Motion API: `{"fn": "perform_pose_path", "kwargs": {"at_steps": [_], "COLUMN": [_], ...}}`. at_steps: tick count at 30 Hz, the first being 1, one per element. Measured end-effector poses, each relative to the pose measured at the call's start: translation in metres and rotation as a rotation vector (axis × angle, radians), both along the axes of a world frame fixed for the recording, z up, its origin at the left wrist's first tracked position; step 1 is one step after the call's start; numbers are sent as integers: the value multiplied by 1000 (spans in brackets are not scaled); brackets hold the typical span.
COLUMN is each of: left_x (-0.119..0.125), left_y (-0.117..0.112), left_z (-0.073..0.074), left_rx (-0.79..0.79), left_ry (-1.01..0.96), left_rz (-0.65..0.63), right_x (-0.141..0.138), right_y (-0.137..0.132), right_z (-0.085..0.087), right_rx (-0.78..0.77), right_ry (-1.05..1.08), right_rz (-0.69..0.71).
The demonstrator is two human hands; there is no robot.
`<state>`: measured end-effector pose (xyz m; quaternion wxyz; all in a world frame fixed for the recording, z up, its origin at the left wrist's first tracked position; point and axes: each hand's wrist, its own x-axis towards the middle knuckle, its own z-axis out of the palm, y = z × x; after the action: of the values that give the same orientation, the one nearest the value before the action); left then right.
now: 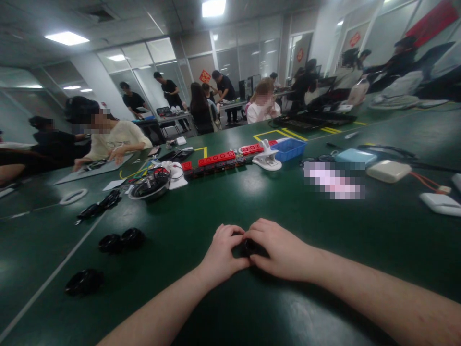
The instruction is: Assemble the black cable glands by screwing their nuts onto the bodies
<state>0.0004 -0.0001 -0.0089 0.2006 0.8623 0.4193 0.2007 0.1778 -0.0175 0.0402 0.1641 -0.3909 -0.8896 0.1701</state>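
My left hand (221, 252) and my right hand (279, 250) meet on the green table (230, 206) near its front edge. Both have their fingers curled around a small black object (248, 248) held between them; most of it is hidden by the fingers. Off to the left lie similar round black parts: a pair (121, 240) and a single one (84, 281) closer to me.
A bowl of cables (150, 185), a row of red and black blocks (216, 162), a white clamp (267, 157), a blue bin (288, 148) and white boxes (389, 170) lie farther back. Several people sit or stand around this table and others behind it.
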Motion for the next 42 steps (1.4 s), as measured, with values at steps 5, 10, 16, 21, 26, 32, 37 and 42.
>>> {"fn": "perform_pose_path", "kwargs": {"at_steps": [5,10,16,21,26,32,37,42], "left_x": [-2,-2,1,2,3,2,3,0], "left_y": [2,2,1,-1,-2,-3,-2,-1], "left_z": [-5,-4,0,1,-2,-3,-2,-3], "left_rx": [21,2,-14,15,43,68,84,76], "left_ry": [5,-23,-15,12,22,25,27,44], "left_rz": [2,11,13,14,32,63,81,87], "right_x": [1,0,-1,-1,-1,-3,-5,-5], "right_y": [2,2,0,-1,-2,-7,-9,-7], "right_z": [-7,-8,-7,-9,-10,-9,-11,-11], "right_rx": [39,53,89,142,196,254,234,216], "right_ry": [80,93,66,48,-14,-41,-31,-27], "right_rz": [47,98,102,91,75,109,93,48]}}
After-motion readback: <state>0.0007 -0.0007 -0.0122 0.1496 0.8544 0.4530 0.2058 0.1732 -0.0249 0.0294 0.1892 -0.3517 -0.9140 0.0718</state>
